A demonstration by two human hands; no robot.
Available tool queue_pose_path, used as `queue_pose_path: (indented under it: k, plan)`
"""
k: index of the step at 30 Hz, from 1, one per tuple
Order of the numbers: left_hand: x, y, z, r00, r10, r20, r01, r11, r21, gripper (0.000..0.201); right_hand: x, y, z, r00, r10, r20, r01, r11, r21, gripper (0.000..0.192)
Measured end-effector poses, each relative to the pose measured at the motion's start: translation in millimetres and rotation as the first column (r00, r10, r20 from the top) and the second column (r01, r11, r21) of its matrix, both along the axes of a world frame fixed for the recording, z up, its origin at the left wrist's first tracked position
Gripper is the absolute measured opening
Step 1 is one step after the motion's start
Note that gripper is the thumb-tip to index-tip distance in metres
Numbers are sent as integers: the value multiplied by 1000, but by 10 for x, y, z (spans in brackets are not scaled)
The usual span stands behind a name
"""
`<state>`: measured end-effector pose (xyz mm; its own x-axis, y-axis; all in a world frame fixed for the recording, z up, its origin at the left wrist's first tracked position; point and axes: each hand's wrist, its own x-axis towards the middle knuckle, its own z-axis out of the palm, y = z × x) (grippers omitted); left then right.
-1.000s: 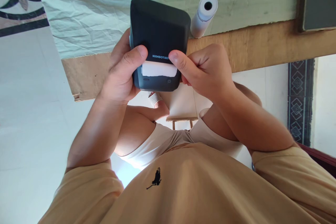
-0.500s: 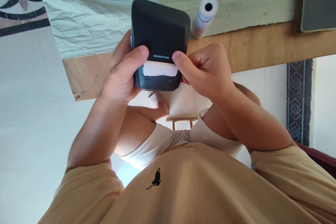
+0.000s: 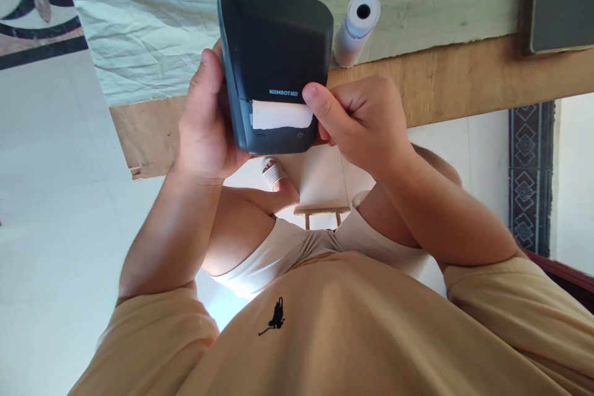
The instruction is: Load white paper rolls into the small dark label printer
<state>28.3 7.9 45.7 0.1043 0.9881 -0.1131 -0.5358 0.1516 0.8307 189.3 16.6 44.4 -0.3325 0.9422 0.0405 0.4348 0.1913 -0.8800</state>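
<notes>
My left hand (image 3: 204, 127) grips the label printer (image 3: 273, 62); my right hand (image 3: 362, 120) pinches the paper strip (image 3: 281, 116) at its slot. Tearing it needs a steady pull.

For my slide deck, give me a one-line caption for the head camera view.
Left hand and right hand hold a dark label printer, white paper at its slot.

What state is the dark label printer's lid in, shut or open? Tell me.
Shut, apparently: the dark label printer shows no gap, and white paper protrudes from its slot.
</notes>
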Motion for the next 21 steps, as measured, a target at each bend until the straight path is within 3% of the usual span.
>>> queue_pose_path:
  k: [7, 14, 21]
  plan:
    - [-44, 8, -58, 999, -7, 41, 7, 1000, 7, 61, -8, 22, 0, 995, 17, 95, -14, 999, -29, 59]
    - [-39, -28, 81, 998, -53, 28, 55, 995, -83, 60, 1, 10, 4, 999, 32, 26, -31, 999, -31, 60]
    - [-93, 13, -20, 997, -76, 4, 76, 997, -3, 62, 5, 24, -8, 997, 38, 69, -35, 998, -53, 61]
